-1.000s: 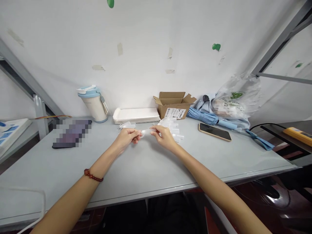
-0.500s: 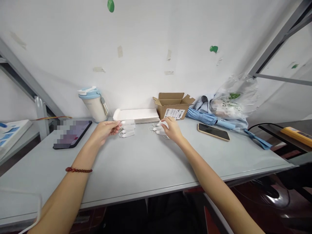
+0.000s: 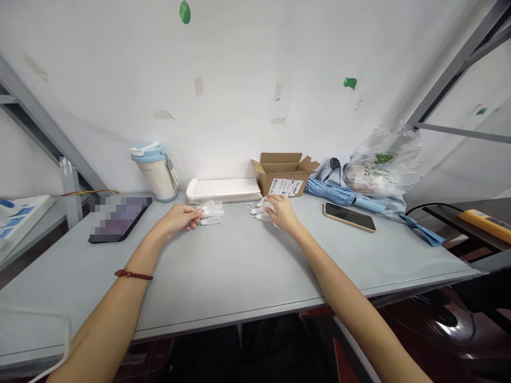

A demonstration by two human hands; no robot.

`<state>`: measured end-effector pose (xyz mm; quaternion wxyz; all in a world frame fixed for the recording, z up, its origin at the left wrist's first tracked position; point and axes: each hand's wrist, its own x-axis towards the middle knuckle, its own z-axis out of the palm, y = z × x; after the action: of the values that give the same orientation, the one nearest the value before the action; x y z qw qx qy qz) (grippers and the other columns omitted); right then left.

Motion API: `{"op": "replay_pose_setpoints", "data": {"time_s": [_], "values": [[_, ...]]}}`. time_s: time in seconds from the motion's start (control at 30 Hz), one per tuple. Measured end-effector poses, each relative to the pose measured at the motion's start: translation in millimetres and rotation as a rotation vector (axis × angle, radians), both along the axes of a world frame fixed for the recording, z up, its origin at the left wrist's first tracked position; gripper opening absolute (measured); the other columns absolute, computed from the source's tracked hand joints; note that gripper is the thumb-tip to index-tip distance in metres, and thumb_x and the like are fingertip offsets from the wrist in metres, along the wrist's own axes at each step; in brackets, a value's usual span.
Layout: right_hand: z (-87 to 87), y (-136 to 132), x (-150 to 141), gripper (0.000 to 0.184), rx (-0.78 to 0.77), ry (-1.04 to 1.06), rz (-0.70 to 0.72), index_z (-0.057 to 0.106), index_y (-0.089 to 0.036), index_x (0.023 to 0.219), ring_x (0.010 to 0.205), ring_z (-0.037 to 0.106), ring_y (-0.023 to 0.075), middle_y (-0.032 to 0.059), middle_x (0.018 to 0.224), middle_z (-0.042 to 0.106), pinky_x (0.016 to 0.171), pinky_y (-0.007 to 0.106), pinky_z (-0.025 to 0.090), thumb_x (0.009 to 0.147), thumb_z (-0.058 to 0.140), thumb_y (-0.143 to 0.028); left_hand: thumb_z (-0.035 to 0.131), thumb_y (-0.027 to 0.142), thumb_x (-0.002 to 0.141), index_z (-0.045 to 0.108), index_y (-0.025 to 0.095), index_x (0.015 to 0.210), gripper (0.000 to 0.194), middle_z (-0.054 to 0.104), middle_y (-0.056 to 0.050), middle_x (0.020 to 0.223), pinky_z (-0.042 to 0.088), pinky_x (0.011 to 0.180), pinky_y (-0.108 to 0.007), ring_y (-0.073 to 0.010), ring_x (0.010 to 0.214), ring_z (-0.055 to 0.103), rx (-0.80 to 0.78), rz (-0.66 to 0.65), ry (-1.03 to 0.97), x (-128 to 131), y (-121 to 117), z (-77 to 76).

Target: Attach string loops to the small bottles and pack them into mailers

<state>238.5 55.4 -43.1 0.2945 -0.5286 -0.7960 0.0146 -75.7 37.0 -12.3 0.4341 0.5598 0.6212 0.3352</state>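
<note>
Your L hand (image 3: 181,218) pinched on white tag (image 3: 213,211), R hand (image 3: 281,211) half-curled over R tags (image 3: 258,210), hold unclear, desk's front edge (image 3: 231,320) well apart

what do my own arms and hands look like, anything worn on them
Both forearms are bare, with no sleeves in view. The left wrist wears a thin, dark reddish-brown bracelet that looks beaded or twisted. The right wrist has nothing on it. Neither the left hand nor the right hand wears a glove.
</note>
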Motion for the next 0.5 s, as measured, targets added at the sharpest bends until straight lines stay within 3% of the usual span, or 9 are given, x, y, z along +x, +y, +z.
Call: {"op": "replay_pose_setpoints", "data": {"time_s": [0.3, 0.5], "values": [[4.3, -1, 0, 0.020, 0.011, -0.015, 0.003, 0.069, -0.019, 0.098, 0.103, 0.045, 0.0279, 0.0086, 0.109, 0.064, 0.086, 0.041, 0.036, 0.079, 0.062, -0.017, 0.069, 0.043, 0.063, 0.063, 0.014, 0.060, 0.029, 0.060, -0.003, 0.054, 0.039, 0.043, -0.024, -0.0126, 0.044, 0.052, 0.065, 0.090, 0.107, 0, 6, -8.9], [6.3, -6, -4, 0.028, -0.088, -0.123, -0.017, 0.066, -0.022, 0.107, 0.107, 0.045, 0.0285, 0.0066, 0.113, 0.066, 0.082, 0.040, 0.033, 0.081, 0.058, -0.014, 0.061, 0.037, 0.067, 0.061, 0.016, 0.058, 0.024, 0.060, -0.002, 0.054, 0.042, 0.049, -0.026, -0.0134, 0.046, 0.052, 0.141, 0.109, 0.219, 7, 2, 1.7]]}}
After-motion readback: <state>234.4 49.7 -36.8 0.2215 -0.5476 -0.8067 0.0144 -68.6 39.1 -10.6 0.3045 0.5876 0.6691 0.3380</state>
